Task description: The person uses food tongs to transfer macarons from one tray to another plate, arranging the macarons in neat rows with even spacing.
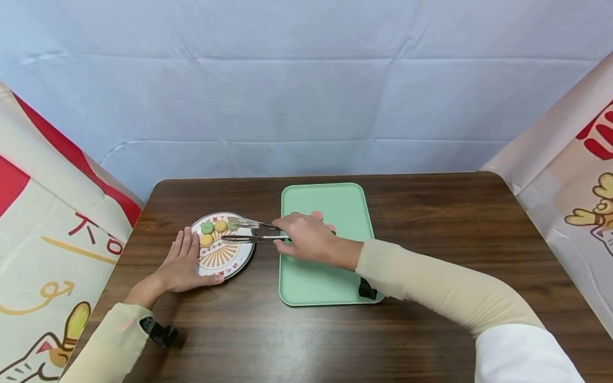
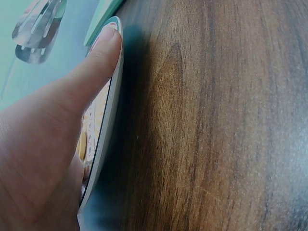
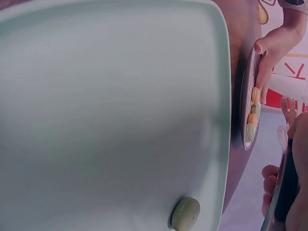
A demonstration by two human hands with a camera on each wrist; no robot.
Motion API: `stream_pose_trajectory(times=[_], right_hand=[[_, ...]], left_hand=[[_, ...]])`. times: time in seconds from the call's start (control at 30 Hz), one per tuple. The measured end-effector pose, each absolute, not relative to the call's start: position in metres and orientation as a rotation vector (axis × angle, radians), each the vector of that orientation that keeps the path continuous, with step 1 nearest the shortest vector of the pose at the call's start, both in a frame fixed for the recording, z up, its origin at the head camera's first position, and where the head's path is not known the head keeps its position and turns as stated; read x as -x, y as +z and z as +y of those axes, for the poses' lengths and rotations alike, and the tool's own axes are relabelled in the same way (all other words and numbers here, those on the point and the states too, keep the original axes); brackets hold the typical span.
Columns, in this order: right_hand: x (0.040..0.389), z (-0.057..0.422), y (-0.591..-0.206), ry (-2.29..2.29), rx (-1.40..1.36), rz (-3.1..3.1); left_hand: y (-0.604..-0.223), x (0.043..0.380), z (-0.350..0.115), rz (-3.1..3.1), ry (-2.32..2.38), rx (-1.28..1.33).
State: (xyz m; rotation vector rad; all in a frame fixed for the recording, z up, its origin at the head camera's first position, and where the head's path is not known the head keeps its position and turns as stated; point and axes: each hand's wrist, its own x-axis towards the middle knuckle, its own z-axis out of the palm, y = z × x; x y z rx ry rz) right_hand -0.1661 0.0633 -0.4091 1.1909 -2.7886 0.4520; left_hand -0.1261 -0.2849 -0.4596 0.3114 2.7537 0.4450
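Note:
My right hand (image 1: 308,238) grips metal tongs (image 1: 261,239), whose slotted ends reach left over the plate. The two tong arms are spread, and no macaron shows between the tips (image 3: 287,110) in the right wrist view. My left hand (image 1: 182,263) lies with straight fingers along the left of the round patterned plate (image 1: 234,264), its thumb on the near rim. Yellow macarons (image 1: 206,240) and green macarons (image 1: 207,227) sit on the plate's far half; the upper tong tip overlaps one green macaron in the head view.
A light green tray (image 1: 316,284) lies right of the plate under my right forearm. Pink macarons (image 1: 317,215) show on it past my hand, and a green macaron (image 3: 186,214) sits near its edge. The wooden table (image 1: 431,223) meets a pale cloth backdrop (image 1: 306,106) behind.

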Motion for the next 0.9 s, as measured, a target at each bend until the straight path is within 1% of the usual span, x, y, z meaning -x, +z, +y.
stream_pose_trajectory(times=[0.33,0.5,0.9], right_hand=[[0.160,0.074,-0.412,0.404,-1.173,-2.733],[0.160,0.082,-0.414,0.483,-1.204,-2.702],[0.166,0.112,-0.414,0.596,-1.149,-2.719]], left_hand=[[-0.461,0.126,-0.285,2.779,0.445,-0.319],[-0.457,0.121,-0.282,2.772,0.506,-0.317],[-0.465,0.128,-0.288,2.766,0.421,-0.308]])
